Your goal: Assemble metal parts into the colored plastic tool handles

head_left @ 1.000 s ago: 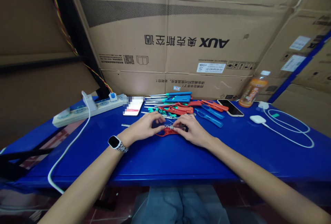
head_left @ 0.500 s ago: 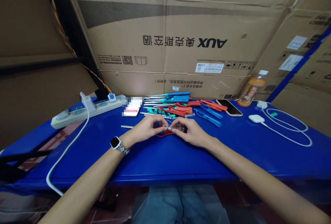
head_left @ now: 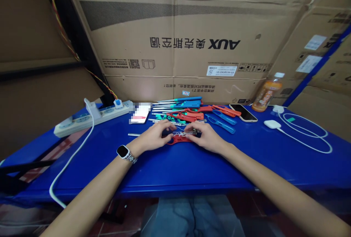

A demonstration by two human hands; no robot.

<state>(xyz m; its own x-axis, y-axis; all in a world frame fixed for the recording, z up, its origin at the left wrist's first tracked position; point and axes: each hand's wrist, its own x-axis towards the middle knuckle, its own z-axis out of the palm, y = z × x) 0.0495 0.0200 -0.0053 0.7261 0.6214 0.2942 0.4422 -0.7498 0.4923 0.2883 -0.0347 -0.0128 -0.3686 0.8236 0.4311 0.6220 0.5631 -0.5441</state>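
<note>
Wider apart: right hand (head_left: 208,137), clear part (head_left: 187,133) in its pinch; half-curled left hand (head_left: 154,135), hold unclear.

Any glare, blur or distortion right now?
Head view: sheen on the blue table; head view: clear part at the right hand looks soft; head view: blocky pixels partly hide the pale flat item; head view: lens stretching toward the edges.

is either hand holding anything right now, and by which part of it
The right hand holds a small clear part by its right end. Whether the left hand grips anything cannot be told.
</note>
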